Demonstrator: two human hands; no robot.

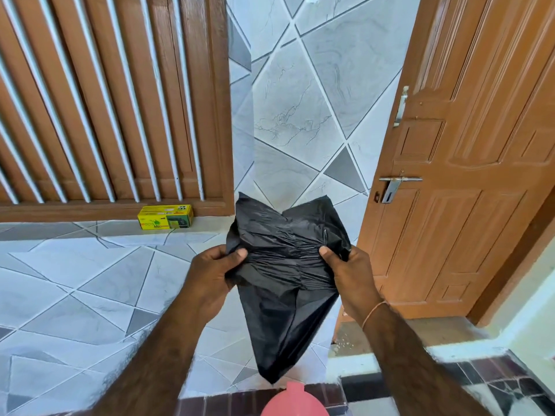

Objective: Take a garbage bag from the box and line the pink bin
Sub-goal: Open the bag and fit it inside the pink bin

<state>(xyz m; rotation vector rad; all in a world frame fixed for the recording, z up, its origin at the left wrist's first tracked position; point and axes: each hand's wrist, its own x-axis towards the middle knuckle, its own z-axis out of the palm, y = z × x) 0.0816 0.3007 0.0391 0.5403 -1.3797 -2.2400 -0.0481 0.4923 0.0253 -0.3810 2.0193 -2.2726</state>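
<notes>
A crumpled black garbage bag point(285, 265) hangs in front of me, held between both hands. My left hand point(210, 274) pinches its left edge and my right hand point(348, 277) pinches its right edge. The bag's lower end dangles just above the pink bin point(292, 402), of which only a rounded part shows at the bottom edge of the view. The yellow garbage bag box point(165, 217) rests on the tiled ledge to the left, under the wooden window.
A brown wooden window with white bars point(105, 100) fills the upper left. An open brown door point(468, 175) with a metal handle stands at the right. Grey patterned tiles cover the wall and ledge point(90, 280).
</notes>
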